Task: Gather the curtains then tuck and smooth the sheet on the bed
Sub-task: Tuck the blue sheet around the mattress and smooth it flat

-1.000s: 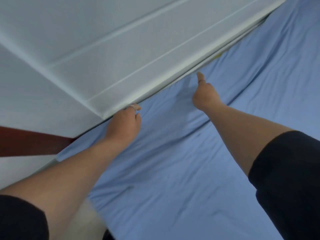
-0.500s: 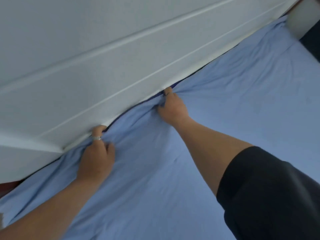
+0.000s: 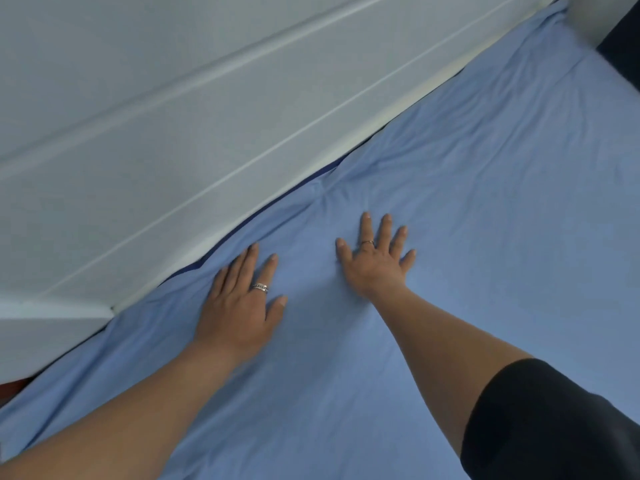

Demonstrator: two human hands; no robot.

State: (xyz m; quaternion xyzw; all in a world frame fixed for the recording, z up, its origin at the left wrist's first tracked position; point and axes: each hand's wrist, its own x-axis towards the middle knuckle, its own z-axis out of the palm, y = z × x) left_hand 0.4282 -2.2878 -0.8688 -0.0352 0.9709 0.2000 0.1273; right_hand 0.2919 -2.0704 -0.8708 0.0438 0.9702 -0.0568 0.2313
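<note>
A light blue sheet (image 3: 467, 237) covers the bed and fills most of the view, with soft creases fanning out from its far edge. My left hand (image 3: 239, 306) lies flat on the sheet, palm down, fingers straight, close to the white wall panel. My right hand (image 3: 375, 261) also presses flat on the sheet with its fingers spread, a little farther from the edge. Both hands wear a ring. The sheet's edge runs into the dark gap along the panel. No curtains are in view.
A white panelled wall (image 3: 207, 116) runs diagonally along the bed's far side. A dark object (image 3: 623, 46) and a white post (image 3: 588, 15) stand at the top right corner. A strip of reddish wood (image 3: 10, 386) shows at the left edge.
Both hands have let go of the sheet's edge at the gap and pulled back from the panel. They now lie flat and open on top of the sheet.
</note>
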